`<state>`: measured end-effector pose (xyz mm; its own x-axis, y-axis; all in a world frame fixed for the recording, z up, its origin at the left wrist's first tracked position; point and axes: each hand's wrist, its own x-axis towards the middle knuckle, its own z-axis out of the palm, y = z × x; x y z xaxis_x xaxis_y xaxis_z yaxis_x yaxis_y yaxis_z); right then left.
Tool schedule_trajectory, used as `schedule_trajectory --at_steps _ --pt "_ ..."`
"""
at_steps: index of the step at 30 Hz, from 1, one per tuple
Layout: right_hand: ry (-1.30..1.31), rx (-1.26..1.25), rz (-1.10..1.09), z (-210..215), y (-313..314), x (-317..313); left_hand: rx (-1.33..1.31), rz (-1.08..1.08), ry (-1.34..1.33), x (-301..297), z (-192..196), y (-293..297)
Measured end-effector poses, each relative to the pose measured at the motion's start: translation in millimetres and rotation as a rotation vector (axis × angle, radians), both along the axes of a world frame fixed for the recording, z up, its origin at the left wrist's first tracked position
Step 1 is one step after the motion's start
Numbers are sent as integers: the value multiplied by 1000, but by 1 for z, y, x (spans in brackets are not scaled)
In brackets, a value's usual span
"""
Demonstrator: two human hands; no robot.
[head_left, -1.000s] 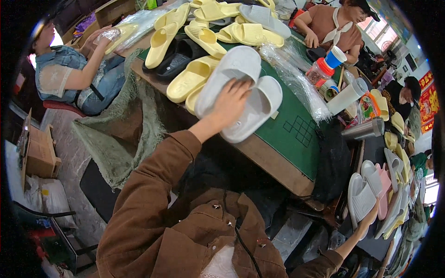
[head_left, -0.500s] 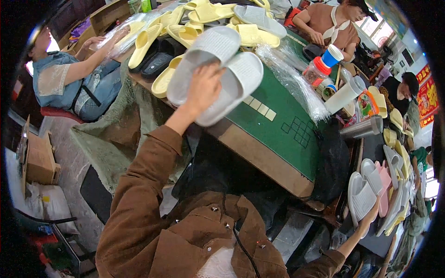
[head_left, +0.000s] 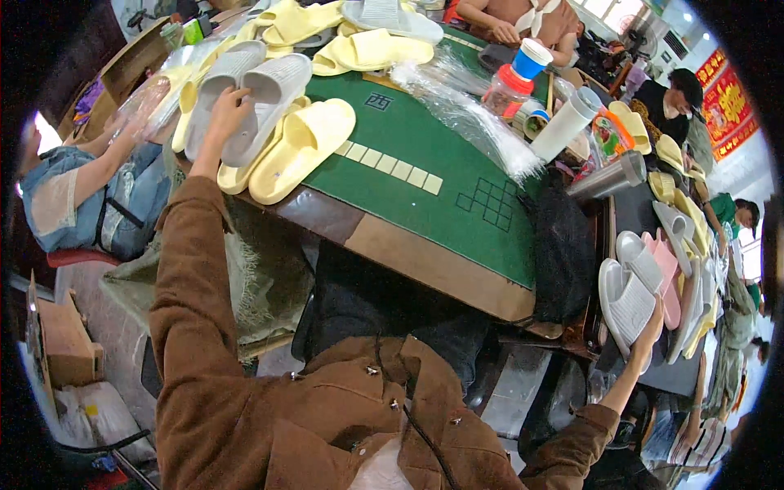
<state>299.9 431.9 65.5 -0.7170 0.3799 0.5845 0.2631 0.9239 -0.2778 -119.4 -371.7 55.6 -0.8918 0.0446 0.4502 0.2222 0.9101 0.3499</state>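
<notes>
My left hand (head_left: 227, 122) grips a pair of grey slippers (head_left: 269, 102) between their inner edges, at the table's left end. The slippers are tilted, toes away from me, close over other footwear. Whether they touch what is beneath, I cannot tell. Just right of them lies a pair of yellow slippers (head_left: 304, 147) on the green table mat (head_left: 400, 135). Far to the right, my right hand (head_left: 648, 339) is closed on the heel end of another pair of grey slippers (head_left: 627, 298); its fingers are partly hidden. Pink slippers (head_left: 671, 286) stand beside that pair.
More yellow slippers (head_left: 380, 51) are piled at the back. Clear plastic bags (head_left: 474, 106), a white tumbler (head_left: 565, 124), a steel flask (head_left: 608, 177) and a red-lidded jar (head_left: 506, 90) stand or lie towards the right. One person (head_left: 98, 180) sits at left, another (head_left: 523, 20) across the table.
My left hand has carried the grey pair left and lowered it towards the table's left end, uncovering the yellow pair. My right hand stays at the other grey pair. The view has shifted.
</notes>
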Motion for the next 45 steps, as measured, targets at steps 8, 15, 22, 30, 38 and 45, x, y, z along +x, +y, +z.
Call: schedule_trajectory --at_steps 8,15,22,30,38,45 --pt "24 -194 12 33 -73 -17 104 -47 466 64 18 70" --pt "-14 -684 497 76 -265 -86 253 -316 211 120 -4 158" --pt "-34 -609 440 27 -325 -166 406 -474 103 158 -21 197" --pt "-199 -994 673 -42 -341 -176 481 -559 -45 173 -29 227" --pt "60 -712 455 -44 -274 -182 372 -559 55 163 -60 262" --pt "-69 -549 512 -71 -295 -175 261 -569 191 128 -57 277"
